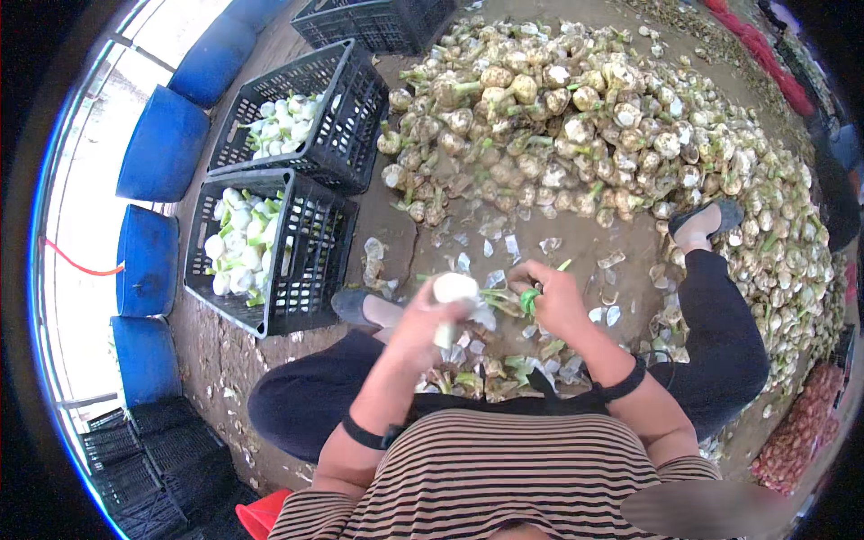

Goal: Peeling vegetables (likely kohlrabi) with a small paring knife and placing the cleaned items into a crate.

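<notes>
My left hand [426,320] is closed around a white peeled garlic bulb [455,289], with some blur about it. A piece of green stem shows below the bulb. To its right, my right hand [550,297] grips a small green-handled tool [529,301], its blade mostly hidden. Green stem and leaf strands lie between the two hands. Beyond them rises a large heap of unpeeled garlic bulbs [526,142]. Peeled white bulbs [236,236] with green stems fill part of a black plastic crate [277,253] at the left.
A second black crate [351,128] holds more white bulbs; another crate [371,23] stands behind. Blue plastic barrels [162,145] line the left side. Loose skins [496,278] litter the floor between my feet. A red net sack [800,428] lies at the lower right, stacked black crates [152,466] lower left.
</notes>
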Action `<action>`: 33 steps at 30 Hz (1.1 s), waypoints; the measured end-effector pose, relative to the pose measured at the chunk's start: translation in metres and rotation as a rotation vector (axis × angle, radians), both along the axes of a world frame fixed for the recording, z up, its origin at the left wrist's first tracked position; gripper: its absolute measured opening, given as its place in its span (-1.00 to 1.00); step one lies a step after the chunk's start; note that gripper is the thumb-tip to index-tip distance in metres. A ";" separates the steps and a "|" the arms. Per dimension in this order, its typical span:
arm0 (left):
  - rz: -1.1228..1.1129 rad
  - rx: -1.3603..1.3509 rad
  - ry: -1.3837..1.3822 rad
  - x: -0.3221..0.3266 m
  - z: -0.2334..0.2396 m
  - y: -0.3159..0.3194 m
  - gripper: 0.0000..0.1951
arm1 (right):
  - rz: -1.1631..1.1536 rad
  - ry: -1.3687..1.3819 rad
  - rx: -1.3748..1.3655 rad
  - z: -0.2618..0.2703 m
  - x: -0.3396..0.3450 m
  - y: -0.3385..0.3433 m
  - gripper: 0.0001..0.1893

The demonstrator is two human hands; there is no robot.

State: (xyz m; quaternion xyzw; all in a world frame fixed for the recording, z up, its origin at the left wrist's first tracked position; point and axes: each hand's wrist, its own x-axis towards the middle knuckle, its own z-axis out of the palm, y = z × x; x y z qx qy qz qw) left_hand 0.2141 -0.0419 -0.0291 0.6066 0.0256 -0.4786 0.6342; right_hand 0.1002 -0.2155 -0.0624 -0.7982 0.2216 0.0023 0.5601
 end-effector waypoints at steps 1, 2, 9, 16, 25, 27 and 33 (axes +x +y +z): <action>0.164 -0.082 0.177 0.012 0.007 0.005 -0.56 | -0.036 0.117 -0.115 -0.015 -0.001 -0.004 -0.79; 0.426 -0.235 0.121 0.028 0.013 0.006 -0.57 | -0.035 0.098 -0.131 -0.032 -0.002 -0.008 -0.80; 1.145 -0.462 0.098 0.098 0.019 0.038 -0.53 | 0.222 0.348 -0.231 -0.145 0.001 -0.050 -0.75; 0.387 -0.101 0.361 0.035 -0.044 -0.008 -0.73 | -0.395 0.591 -0.354 -0.236 0.073 -0.161 -0.56; 0.140 -0.030 0.350 0.022 -0.069 -0.027 -0.61 | -0.425 0.422 -0.186 -0.207 0.061 -0.139 -0.40; 0.060 0.037 0.338 0.016 -0.073 -0.029 -0.51 | -0.209 0.260 -0.158 -0.158 0.044 -0.090 -0.42; 0.010 -0.210 0.295 -0.008 -0.050 -0.030 -0.49 | 0.190 -0.068 -0.311 -0.024 0.014 0.009 -0.45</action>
